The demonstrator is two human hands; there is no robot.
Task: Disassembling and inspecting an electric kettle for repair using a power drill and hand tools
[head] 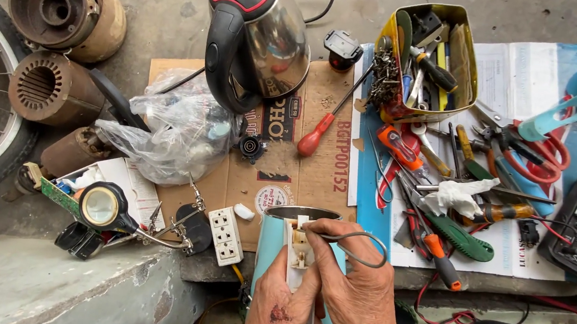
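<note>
Concrete floor and a flattened cardboard sheet served as your bench, crowded with a steel kettle, a red-handled screwdriver and a yellow tool tin. You held the teal appliance body upright between your knees, long axis running toward you. Your left hand was clamped around its white switch housing; your right hand, just beside it, pinched a grey wire looping off to the right.
</note>
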